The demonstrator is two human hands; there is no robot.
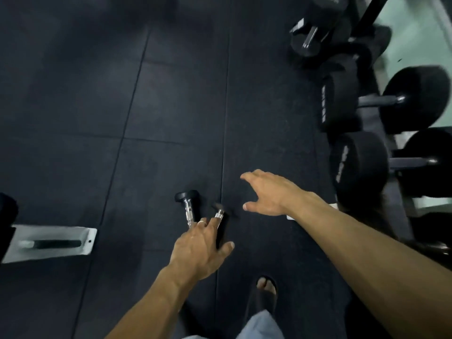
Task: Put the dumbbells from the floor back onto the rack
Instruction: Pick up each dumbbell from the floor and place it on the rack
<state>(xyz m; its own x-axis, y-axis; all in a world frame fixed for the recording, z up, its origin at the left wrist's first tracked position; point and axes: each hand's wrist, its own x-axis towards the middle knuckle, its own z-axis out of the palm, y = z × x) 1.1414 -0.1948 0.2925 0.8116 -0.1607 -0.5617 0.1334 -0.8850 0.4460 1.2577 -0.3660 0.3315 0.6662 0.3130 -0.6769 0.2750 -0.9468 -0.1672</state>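
While both arms are being stretched forward and down, most of the view is being filled by the dark rubber floor (85, 94), which is laid in large tiles with thin seams. Along the right edge, the rack (401, 139) is being occupied by large black dumbbells (359, 165), their round ends turned toward the floor space; this side is blurred and its frame is only partly made out. At the left edge, a pale metal foot (52, 243) of some other equipment is being shown flat on the floor.

Near the lower middle, two small dumbbells are lying on the floor, well apart from the rack. The left small dumbbell (187, 200) is being seen with its black end and chrome handle exposed; the right small dumbbell (220, 214), just beside it, is partly hidden and blurred.

The left hand (200, 248) is being held over these two, fingers spread and open, its fingertips overlapping both handles; whether they are being touched cannot be told. The right hand (266, 192) is being held open above bare floor, nothing gripped. A sandalled foot (265, 289) is being shown at the bottom.
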